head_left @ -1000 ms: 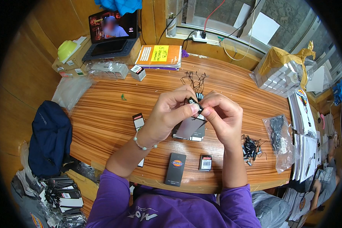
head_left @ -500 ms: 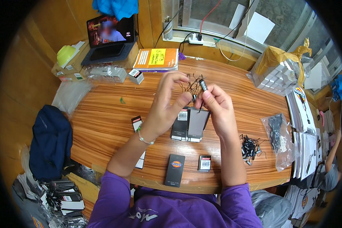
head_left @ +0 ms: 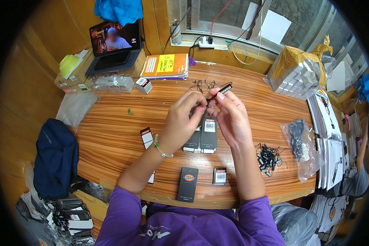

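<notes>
Gripping the seal (head_left: pixel 225 88), the right hand (head_left: pixel 235 119) faces the left hand (head_left: pixel 182 119) pinching its cord (head_left: pixel 209 99); slack fingers (head_left: pixel 226 101) could drop it onto cards (head_left: pixel 208 134) beneath them.

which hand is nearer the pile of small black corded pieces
Right: the right hand is beyond and left of the pile; the left hand is farther left.
</notes>
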Available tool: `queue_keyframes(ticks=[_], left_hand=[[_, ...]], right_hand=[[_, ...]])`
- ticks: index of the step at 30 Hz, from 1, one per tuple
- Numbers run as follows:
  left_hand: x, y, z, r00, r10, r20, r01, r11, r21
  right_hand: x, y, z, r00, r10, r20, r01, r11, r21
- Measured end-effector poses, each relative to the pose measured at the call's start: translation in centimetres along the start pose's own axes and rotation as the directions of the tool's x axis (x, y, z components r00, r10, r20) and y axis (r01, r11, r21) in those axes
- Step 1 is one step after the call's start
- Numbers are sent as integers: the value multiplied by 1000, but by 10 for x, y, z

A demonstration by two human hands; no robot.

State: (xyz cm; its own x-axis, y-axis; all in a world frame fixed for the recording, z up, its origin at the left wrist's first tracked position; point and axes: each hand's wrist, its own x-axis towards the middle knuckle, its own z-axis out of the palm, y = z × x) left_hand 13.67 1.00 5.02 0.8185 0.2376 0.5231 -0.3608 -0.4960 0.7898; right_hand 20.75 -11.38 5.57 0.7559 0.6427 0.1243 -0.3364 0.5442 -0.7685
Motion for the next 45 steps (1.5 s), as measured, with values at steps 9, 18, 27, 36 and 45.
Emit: queue_keyframes(ticks=[9, 18, 27, 36, 45], left_hand=[[12, -53, -13, 907, -284, 310, 376, 879, -294], [-6, -90, -6, 781, -484, 395, 602, 753, -266], [-16, -110, 6, 811, -481, 335, 552, 818, -162], [-26, -95, 7, 951, -287, 119, 190, 841, 507], [-69, -38, -36, 936, -335, 109, 294, 913, 282]], right_hand=[[34, 2, -48, 981, -47, -189, 53, 998, 31], [102, -27, -61, 953, -131, -272, 81, 979, -186], [144, -5, -53, 970, -34, -242, -68, 913, -402], [175, 34, -73, 964, 97, -246, -239, 715, -657], [193, 71, -105, 907, 235, -351, -419, 597, -684]])
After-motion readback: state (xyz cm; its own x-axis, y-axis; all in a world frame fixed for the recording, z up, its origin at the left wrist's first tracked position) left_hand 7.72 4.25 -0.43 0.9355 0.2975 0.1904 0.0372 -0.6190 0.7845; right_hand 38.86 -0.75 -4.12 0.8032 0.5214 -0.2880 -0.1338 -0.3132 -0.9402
